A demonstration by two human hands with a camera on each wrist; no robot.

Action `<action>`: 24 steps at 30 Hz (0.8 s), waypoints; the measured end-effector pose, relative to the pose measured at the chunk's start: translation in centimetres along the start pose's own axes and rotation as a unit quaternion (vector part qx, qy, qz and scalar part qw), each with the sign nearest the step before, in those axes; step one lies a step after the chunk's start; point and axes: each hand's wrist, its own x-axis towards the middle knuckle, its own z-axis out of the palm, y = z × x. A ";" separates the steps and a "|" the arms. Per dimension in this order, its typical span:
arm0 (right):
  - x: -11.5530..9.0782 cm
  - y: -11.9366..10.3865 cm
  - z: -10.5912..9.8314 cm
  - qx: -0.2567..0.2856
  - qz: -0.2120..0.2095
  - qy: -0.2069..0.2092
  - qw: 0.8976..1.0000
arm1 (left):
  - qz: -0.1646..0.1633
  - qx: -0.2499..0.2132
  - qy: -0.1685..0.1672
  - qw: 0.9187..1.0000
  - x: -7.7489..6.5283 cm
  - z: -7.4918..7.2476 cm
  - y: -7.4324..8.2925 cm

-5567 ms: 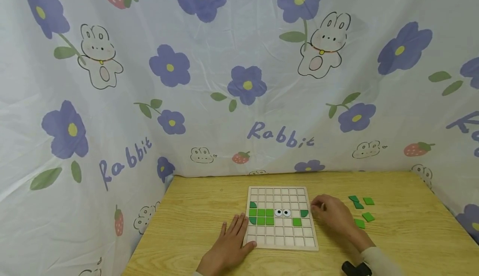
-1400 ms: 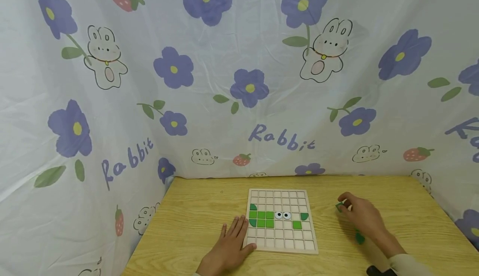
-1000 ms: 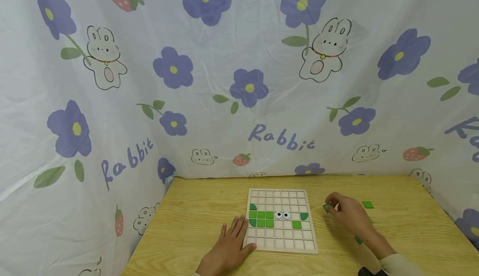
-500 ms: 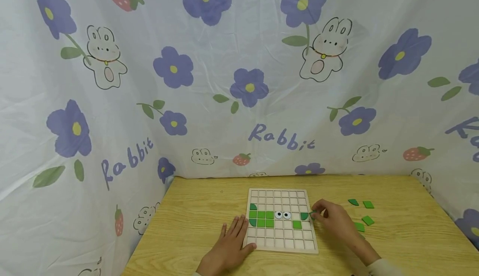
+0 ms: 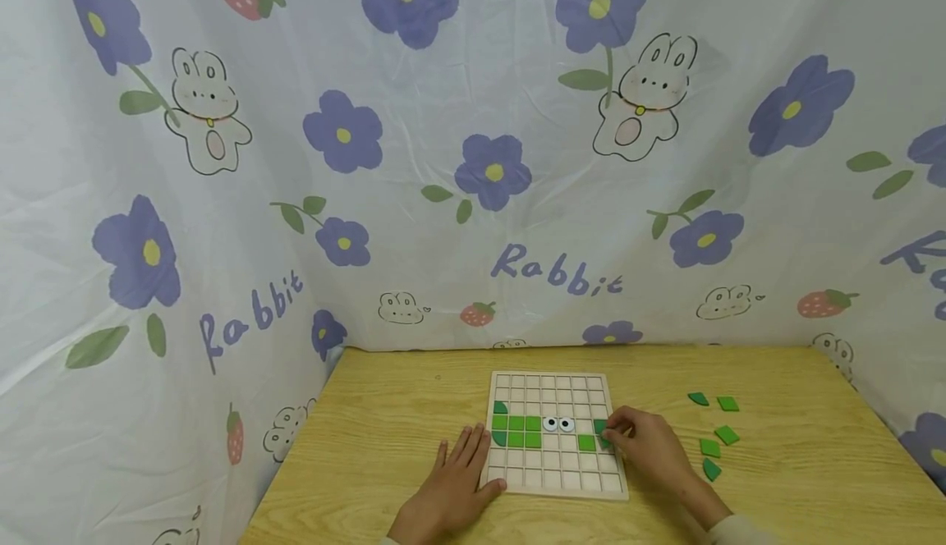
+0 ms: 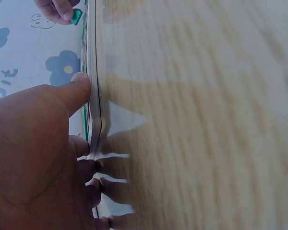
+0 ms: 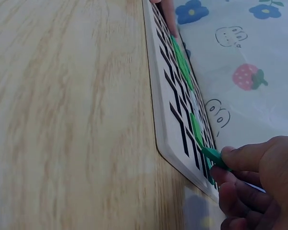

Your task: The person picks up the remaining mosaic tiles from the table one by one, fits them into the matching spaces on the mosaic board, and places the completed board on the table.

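Observation:
A wooden grid board [image 5: 550, 477] lies on the table, bearing bright green square tiles [image 5: 525, 432], dark green quarter-round tiles and two round eye tiles [image 5: 557, 424]. My left hand [image 5: 454, 483] lies with fingers straight against the board's left edge, its thumb at the near corner. At the right edge, my right hand [image 5: 654, 446] pinches a dark green quarter-round tile [image 7: 213, 157] between thumb and fingertips. That tile is tilted over the grid, just below a dark green tile in the rightmost column. Fingertips partly hide it in the head view.
Loose on the table [image 5: 392, 414], right of the board, are several pieces: green squares [image 5: 727, 436] and dark green quarter-rounds [image 5: 711, 469]. Behind the table hangs a white cloth [image 5: 414, 200] printed with flowers and rabbits.
My right hand has carried a dark green tile from the loose pieces leftward to the board's right edge, uncovering the other loose tiles. The left hand has stayed put.

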 end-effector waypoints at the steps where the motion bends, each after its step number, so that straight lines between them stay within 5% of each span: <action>1: 0.0 0.0 0.1 -0.001 0.002 0.001 1.000 | 0.000 0.001 0.000 1.000 0.0 0.0 0.0; 24: 0.1 -0.8 1.2 -0.073 -0.002 0.021 0.997 | -0.003 0.002 0.000 1.000 0.0 -0.1 0.1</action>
